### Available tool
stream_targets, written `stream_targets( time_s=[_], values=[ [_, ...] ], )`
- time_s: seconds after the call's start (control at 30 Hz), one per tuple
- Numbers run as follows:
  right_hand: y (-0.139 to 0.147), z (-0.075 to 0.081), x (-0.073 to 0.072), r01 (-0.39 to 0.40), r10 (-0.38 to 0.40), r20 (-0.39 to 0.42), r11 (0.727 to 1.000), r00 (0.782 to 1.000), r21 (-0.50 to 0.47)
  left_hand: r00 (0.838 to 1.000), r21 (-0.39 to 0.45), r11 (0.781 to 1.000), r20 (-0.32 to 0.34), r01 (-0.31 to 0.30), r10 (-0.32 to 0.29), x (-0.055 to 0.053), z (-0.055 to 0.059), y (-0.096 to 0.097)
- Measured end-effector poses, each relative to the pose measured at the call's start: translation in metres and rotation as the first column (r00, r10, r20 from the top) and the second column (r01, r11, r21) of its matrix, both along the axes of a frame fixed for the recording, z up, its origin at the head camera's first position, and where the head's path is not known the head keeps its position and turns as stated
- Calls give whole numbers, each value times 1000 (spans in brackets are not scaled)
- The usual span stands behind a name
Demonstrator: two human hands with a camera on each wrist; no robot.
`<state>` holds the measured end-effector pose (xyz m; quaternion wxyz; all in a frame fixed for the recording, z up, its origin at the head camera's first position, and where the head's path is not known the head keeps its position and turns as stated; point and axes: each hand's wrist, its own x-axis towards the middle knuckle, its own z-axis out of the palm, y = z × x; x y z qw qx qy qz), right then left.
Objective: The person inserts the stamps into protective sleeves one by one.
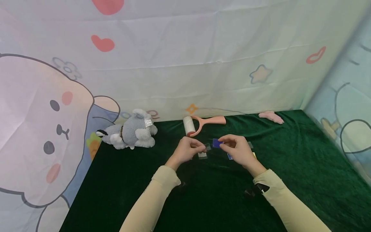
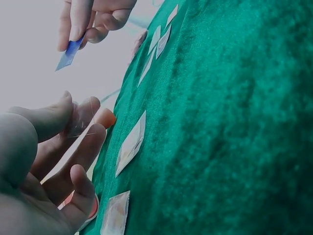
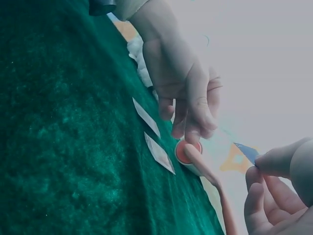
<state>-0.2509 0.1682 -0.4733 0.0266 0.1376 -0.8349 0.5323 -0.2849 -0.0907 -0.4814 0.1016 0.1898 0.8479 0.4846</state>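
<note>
My left hand [image 1: 188, 149] pinches a small clear plastic bag [image 2: 80, 120] between thumb and fingertips. Across from it, the right hand [image 1: 237, 149] holds a small flat blue piece [image 1: 216, 143] by its edge, thumb against fingers. Both hands are raised over the green cloth [image 1: 130, 193], with a gap between the blue piece and the left fingertips. Below the left hand lie two flat clear packets [image 2: 131, 144] with pale contents. Near the right hand, partly covered by it in the head view, are several more flat packets [image 2: 164, 41], one with a blue edge, one yellowish.
Behind the hands lies a lint roller [image 1: 189, 125] with an orange handle. A grey and white plush toy [image 1: 134, 130] rests at the back left. Toward the back right is a small pink soft item [image 1: 271, 116]. A printed curtain [image 1: 188, 64] hangs along the far edge.
</note>
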Motion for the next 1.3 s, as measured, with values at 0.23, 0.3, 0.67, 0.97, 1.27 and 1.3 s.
stream_targets(
  time_s=[0.23,0.3,0.67,0.97,1.27,1.3],
  values=[
    [-3,3,1,22,-19,-55,998,998,63,999,34,999,40,-7,5,-1,-3,1],
    [-3,3,1,22,-17,-66,997,998,73,999,43,999,53,-9,6,-1,-3,1],
    [-3,3,2,31,-22,-92,995,995,94,996,58,998,93,-18,13,-1,-2,2],
    [-3,0,2,17,-6,-93,994,996,111,991,64,998,133,-19,10,0,0,3],
    [-1,1,2,17,-2,-123,993,992,118,992,89,996,127,-13,2,1,2,1],
    [-1,0,2,15,0,-120,993,993,121,992,91,996,124,-12,1,1,2,1]
  ],
)
